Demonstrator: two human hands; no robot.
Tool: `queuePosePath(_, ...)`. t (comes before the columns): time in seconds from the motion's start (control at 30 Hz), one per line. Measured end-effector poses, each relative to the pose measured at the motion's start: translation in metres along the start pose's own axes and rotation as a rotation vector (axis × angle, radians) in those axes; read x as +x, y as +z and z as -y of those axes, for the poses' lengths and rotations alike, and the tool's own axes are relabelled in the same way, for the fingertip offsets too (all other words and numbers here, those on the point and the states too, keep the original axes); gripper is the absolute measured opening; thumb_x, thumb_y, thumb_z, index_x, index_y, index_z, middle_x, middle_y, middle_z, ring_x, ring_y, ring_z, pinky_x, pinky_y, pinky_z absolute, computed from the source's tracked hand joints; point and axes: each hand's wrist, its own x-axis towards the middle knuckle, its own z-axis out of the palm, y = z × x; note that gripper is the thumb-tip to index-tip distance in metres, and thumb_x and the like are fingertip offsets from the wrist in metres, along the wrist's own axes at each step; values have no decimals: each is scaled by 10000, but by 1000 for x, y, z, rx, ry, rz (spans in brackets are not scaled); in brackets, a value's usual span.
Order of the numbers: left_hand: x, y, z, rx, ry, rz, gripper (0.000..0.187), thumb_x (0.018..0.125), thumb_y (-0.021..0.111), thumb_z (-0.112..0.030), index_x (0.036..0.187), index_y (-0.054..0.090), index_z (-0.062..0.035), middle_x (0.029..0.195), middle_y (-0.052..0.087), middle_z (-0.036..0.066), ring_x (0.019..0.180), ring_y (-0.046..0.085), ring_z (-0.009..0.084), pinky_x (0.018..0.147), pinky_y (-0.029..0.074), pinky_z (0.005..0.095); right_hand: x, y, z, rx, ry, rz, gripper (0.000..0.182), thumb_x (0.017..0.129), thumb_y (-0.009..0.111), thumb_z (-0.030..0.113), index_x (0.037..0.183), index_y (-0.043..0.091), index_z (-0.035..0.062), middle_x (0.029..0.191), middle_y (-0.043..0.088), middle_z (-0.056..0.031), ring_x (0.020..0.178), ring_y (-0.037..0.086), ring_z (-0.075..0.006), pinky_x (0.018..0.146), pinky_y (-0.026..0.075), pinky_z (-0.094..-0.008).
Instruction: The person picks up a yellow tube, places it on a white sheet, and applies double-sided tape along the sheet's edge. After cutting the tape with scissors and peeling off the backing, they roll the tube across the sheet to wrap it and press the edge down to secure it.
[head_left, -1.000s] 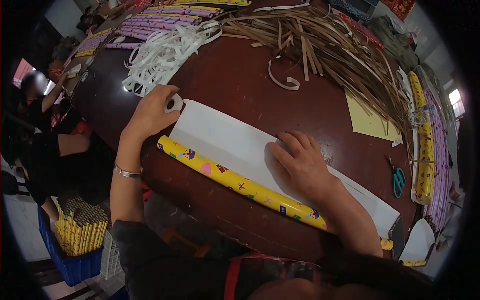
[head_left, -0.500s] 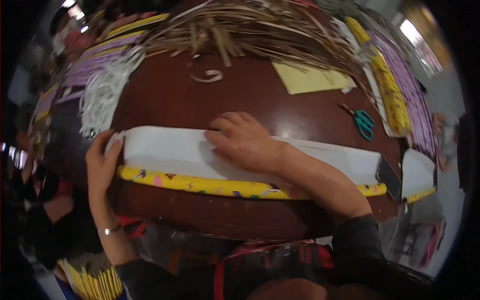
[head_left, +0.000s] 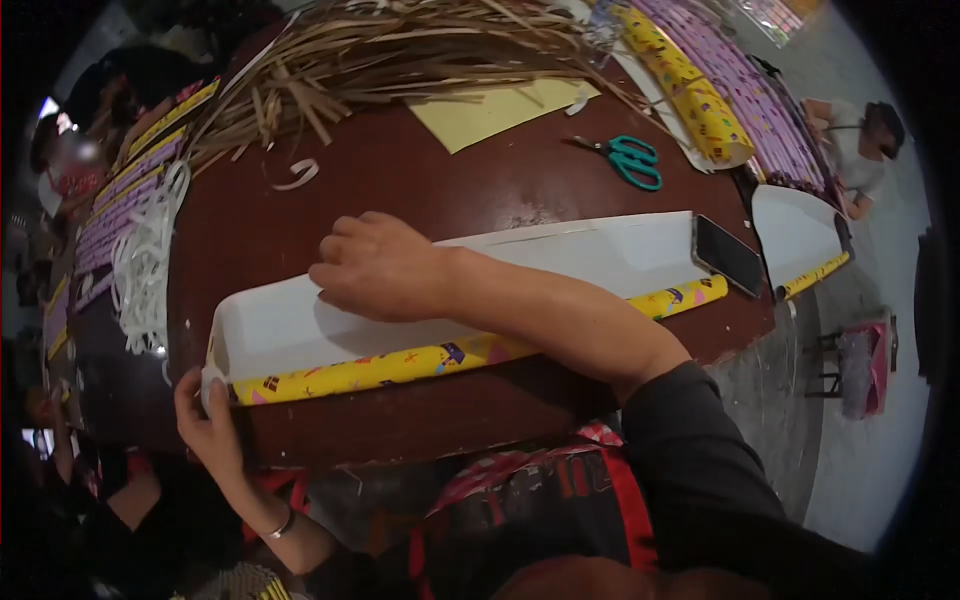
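A long white sheet of paper (head_left: 270,325) lies across the table. Along its near edge runs a yellow patterned paper roll (head_left: 420,360). At the left end is my left hand (head_left: 210,420), its thumb and fingers closed around a small white strip (head_left: 210,380) beside the roll's tip. My right hand (head_left: 385,268) rests over the middle of the sheet with curled fingers; their tips are hidden, so what they hold, if anything, does not show. The right forearm crosses above the roll and covers part of it. A dark phone (head_left: 727,255) sits on the sheet's right end.
Teal-handled scissors (head_left: 632,162) lie beyond the sheet, near a yellow paper (head_left: 480,115). Brown strips (head_left: 380,50) are heaped at the back. White strips (head_left: 145,260) hang at the left. Yellow and purple rolls (head_left: 690,85) lie at the back right. Other people sit around.
The view has turned, so the table's contents appear shifted left and tilted. My right hand's fingers look more curled over the sheet. My left hand stays at the sheet's left end.
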Motion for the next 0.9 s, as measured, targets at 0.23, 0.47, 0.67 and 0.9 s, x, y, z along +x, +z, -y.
queuePosePath(0.23, -7, 2, -6, -38, -14, 40, 308, 904, 661, -132, 1150, 583, 35, 1089, 621, 88, 1013, 558, 148, 923, 434, 283, 0, -4, 4, 17, 32, -2, 140, 822, 690, 211, 828, 632, 84, 852, 619, -61, 872, 586, -254, 766, 484, -387)
queuePosePath(0.47, -5, 5, -7, 121, -1, 14, 331, 875, 695, -150, 1132, 607, 39, 1073, 643, 101, 992, 575, 159, 910, 452, 299, 5, -36, -1, -34, 48, -96, 129, 812, 699, 197, 840, 638, 87, 797, 617, -73, 793, 600, -270, 692, 511, -389)
queuePosePath(0.67, -3, 9, -6, 81, 7, -1, 338, 868, 700, -149, 1138, 611, 34, 1059, 653, 103, 978, 592, 176, 899, 464, 307, -52, -131, -54, -365, 481, 8, 287, 815, 665, 202, 1070, 660, 71, 965, 654, -150, 938, 633, -364, 787, 531, -442)
queuePosePath(0.9, -7, 14, -9, 93, 66, -39, 366, 812, 747, -119, 1121, 624, 35, 1039, 672, 131, 949, 624, 174, 841, 500, 321, -191, -195, -143, -450, 964, 452, 428, 783, 624, 91, 1208, 592, 48, 1102, 651, -224, 1105, 583, -403, 900, 481, -468)
